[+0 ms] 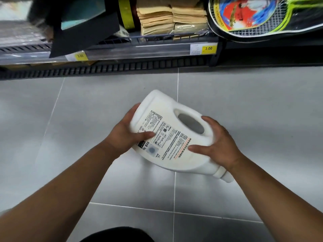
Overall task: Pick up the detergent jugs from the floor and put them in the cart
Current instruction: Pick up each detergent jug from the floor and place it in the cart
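left hand (127, 135): clamped on the left edge of the detergent jug (157, 105); fingers wrapped round the far side, thumb flat across the printed label (166, 137).
right hand (218, 147): gripping the jug's other side; fingers curled over the handle (207, 137), thumb pressed on the face below the label.
detergent jug: white, lying on its side between both hands, label up, base pointing toward the shelf, cap (225, 175) toward the person at lower right.
jug vs floor: held low over the grey tiled floor (244, 102), shadow under it; cannot tell if it is clear of the tiles.
shelf (122, 49): runs along the far edge of the floor; yellow price tags reading 3.00 (208, 48) and 5.00 (80, 56).
on shelf: tan folded stacks (171, 20) at centre, black board (83, 37) leaning at left, racket in cover (262, 18) at right.
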Action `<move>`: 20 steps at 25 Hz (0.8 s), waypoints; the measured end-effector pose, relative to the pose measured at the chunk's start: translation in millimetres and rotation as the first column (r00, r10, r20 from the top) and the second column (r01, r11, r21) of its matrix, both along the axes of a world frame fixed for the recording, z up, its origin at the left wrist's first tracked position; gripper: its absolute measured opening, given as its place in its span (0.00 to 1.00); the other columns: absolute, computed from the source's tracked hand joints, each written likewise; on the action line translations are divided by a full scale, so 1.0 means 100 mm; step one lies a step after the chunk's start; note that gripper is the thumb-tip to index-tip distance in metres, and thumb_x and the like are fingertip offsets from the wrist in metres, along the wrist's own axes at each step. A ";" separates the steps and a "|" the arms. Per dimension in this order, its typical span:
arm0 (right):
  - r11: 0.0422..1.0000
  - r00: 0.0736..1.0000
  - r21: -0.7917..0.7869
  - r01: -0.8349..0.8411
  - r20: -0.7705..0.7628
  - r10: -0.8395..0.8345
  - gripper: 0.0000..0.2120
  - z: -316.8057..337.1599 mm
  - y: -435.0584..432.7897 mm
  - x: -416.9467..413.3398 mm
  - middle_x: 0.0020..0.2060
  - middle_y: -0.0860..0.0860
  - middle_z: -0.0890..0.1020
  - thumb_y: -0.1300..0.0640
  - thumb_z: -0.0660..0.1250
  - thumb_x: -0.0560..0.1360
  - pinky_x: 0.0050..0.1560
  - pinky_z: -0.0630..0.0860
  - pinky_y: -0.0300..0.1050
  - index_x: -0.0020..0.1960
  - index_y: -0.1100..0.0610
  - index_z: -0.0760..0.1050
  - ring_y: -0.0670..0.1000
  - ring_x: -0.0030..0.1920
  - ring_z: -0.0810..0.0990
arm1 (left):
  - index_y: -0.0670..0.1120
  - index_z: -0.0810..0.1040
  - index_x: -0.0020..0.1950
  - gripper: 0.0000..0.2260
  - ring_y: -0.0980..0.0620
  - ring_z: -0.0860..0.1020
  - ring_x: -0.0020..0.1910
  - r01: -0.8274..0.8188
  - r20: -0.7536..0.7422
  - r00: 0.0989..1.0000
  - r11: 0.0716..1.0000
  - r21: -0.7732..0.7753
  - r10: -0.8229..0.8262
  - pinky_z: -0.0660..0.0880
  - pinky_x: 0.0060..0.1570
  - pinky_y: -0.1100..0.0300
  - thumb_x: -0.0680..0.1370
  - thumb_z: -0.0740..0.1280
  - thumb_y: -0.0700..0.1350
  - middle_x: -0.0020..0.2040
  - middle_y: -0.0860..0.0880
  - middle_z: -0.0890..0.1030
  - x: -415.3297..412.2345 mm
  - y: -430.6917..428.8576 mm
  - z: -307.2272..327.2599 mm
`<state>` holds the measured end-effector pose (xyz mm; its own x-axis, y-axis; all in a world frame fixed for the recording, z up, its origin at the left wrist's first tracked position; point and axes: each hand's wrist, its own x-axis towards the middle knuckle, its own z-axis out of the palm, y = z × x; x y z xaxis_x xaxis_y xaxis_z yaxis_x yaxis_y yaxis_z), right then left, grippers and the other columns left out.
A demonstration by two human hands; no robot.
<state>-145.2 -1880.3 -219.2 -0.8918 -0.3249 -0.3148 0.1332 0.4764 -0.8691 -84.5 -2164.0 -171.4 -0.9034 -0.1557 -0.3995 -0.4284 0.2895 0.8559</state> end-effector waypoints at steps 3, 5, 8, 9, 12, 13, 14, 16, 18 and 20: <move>0.997 0.996 -0.049 0.054 -0.072 -0.057 0.47 0.69 0.06 -0.19 0.65 0.48 0.71 0.46 0.84 0.53 0.63 0.65 0.39 0.66 0.33 0.65 0.45 0.64 0.70 | 0.67 0.66 0.71 0.40 0.52 0.81 0.58 0.042 -0.068 0.997 0.998 -0.040 -0.045 0.82 0.52 0.51 0.68 0.80 0.40 0.60 0.55 0.82 -0.32 0.05 0.78; 0.995 0.987 -0.077 0.063 -0.142 -0.073 0.48 1.24 0.14 -0.31 0.65 0.48 0.72 0.41 0.83 0.51 0.65 0.66 0.40 0.67 0.32 0.65 0.46 0.65 0.70 | 0.71 0.66 0.67 0.40 0.56 0.82 0.55 0.059 -0.114 0.991 0.997 -0.052 -0.064 0.81 0.47 0.58 0.68 0.79 0.38 0.57 0.58 0.83 -0.49 0.12 1.39; 0.990 0.973 -0.105 0.098 -0.198 -0.118 0.48 2.26 0.32 -0.44 0.65 0.48 0.72 0.44 0.84 0.52 0.60 0.64 0.30 0.67 0.33 0.65 0.44 0.63 0.70 | 0.73 0.65 0.66 0.40 0.62 0.81 0.55 0.084 -0.173 0.980 0.991 -0.102 -0.101 0.79 0.48 0.65 0.68 0.79 0.39 0.55 0.65 0.81 -0.69 0.30 2.46; 0.987 0.969 -0.111 0.117 -0.203 -0.138 0.48 2.64 0.43 -0.45 0.65 0.48 0.72 0.43 0.83 0.52 0.59 0.64 0.28 0.67 0.33 0.65 0.44 0.63 0.70 | 0.74 0.65 0.65 0.40 0.65 0.80 0.54 0.096 -0.186 0.976 0.989 -0.116 -0.117 0.78 0.48 0.67 0.68 0.79 0.40 0.54 0.67 0.81 -0.73 0.40 2.85; 0.976 0.953 -0.121 0.179 -0.224 -0.202 0.49 3.87 0.87 -0.38 0.65 0.48 0.72 0.41 0.83 0.51 0.57 0.64 0.25 0.68 0.34 0.66 0.44 0.62 0.71 | 0.71 0.65 0.69 0.40 0.62 0.81 0.55 0.160 -0.216 0.959 0.981 -0.112 -0.181 0.79 0.53 0.61 0.68 0.79 0.42 0.57 0.64 0.82 -0.85 0.81 4.08; 0.971 0.947 -0.122 0.203 -0.227 -0.227 0.48 4.29 1.05 -0.34 0.65 0.48 0.72 0.43 0.84 0.52 0.57 0.65 0.27 0.68 0.34 0.66 0.44 0.62 0.71 | 0.71 0.65 0.69 0.40 0.59 0.81 0.56 0.187 -0.220 0.953 0.977 -0.107 -0.207 0.80 0.54 0.56 0.68 0.79 0.42 0.57 0.62 0.82 -0.89 0.98 4.51; 0.966 0.940 -0.117 0.230 -0.229 -0.251 0.48 4.69 1.21 -0.29 0.65 0.48 0.72 0.45 0.84 0.53 0.57 0.66 0.30 0.68 0.34 0.66 0.44 0.62 0.71 | 0.71 0.66 0.69 0.39 0.56 0.81 0.56 0.229 -0.222 0.943 0.968 -0.106 -0.248 0.81 0.53 0.53 0.69 0.79 0.42 0.58 0.60 0.82 -0.93 1.15 4.88; 0.951 0.916 -0.092 0.294 -0.257 -0.308 0.47 5.53 1.62 -0.21 0.65 0.47 0.72 0.46 0.84 0.54 0.58 0.65 0.35 0.67 0.33 0.66 0.44 0.63 0.70 | 0.67 0.66 0.71 0.39 0.53 0.81 0.57 0.323 -0.259 0.907 0.943 -0.076 -0.332 0.81 0.50 0.58 0.69 0.78 0.39 0.59 0.57 0.82 -1.04 1.57 5.67; 0.933 0.884 -0.086 0.350 -0.300 -0.360 0.46 6.42 2.13 -0.11 0.65 0.46 0.72 0.41 0.83 0.52 0.59 0.65 0.37 0.66 0.31 0.65 0.45 0.64 0.69 | 0.63 0.66 0.72 0.39 0.57 0.81 0.56 0.391 -0.308 0.868 0.918 -0.062 -0.391 0.78 0.48 0.66 0.69 0.78 0.38 0.59 0.56 0.82 -1.15 2.09 6.50; 0.910 0.840 -0.067 0.409 -0.362 -0.404 0.46 7.23 2.68 -0.02 0.65 0.45 0.73 0.35 0.79 0.49 0.62 0.66 0.39 0.64 0.29 0.65 0.46 0.66 0.69 | 0.64 0.66 0.71 0.39 0.58 0.81 0.56 0.445 -0.354 0.829 0.894 -0.054 -0.434 0.78 0.49 0.66 0.68 0.79 0.38 0.60 0.56 0.82 -1.21 2.65 7.24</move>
